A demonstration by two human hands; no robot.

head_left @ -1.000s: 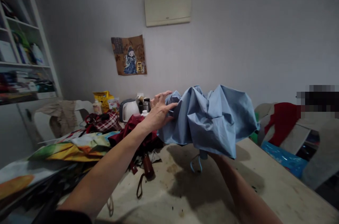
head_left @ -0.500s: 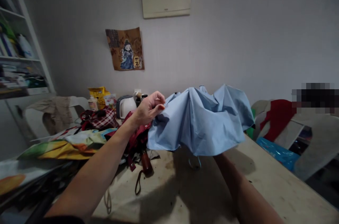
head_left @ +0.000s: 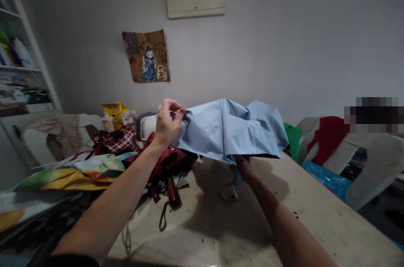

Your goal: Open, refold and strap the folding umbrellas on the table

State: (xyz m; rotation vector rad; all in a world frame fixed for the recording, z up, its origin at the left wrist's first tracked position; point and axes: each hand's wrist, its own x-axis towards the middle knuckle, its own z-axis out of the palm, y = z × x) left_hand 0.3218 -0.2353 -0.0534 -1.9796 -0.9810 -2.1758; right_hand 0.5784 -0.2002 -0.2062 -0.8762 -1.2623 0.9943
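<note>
A light blue folding umbrella (head_left: 243, 128) is held above the table, its canopy partly spread and creased. My left hand (head_left: 170, 122) pinches the canopy's left edge between thumb and fingers. Under the front rim, my right hand (head_left: 247, 168) grips the umbrella by its shaft; the canopy hides most of those fingers. Below the rim shows the blue handle (head_left: 237, 175), with a wrist strap (head_left: 232, 194) hanging from it. A dark red umbrella (head_left: 170, 159) with a brown handle (head_left: 173, 193) lies on the table beside my left forearm.
On the pale table (head_left: 240, 233), a colourful folded cloth (head_left: 85, 170), a plaid item (head_left: 118, 141) and a white kettle (head_left: 147, 126) occupy the left side. Chairs stand on both sides; a red cloth (head_left: 326, 138) drapes over the right one. Part of another person shows at the far right.
The canopy's front rim has risen, so more of the handle and my right hand shows. My left hand has moved slightly left and up, still on the edge.
</note>
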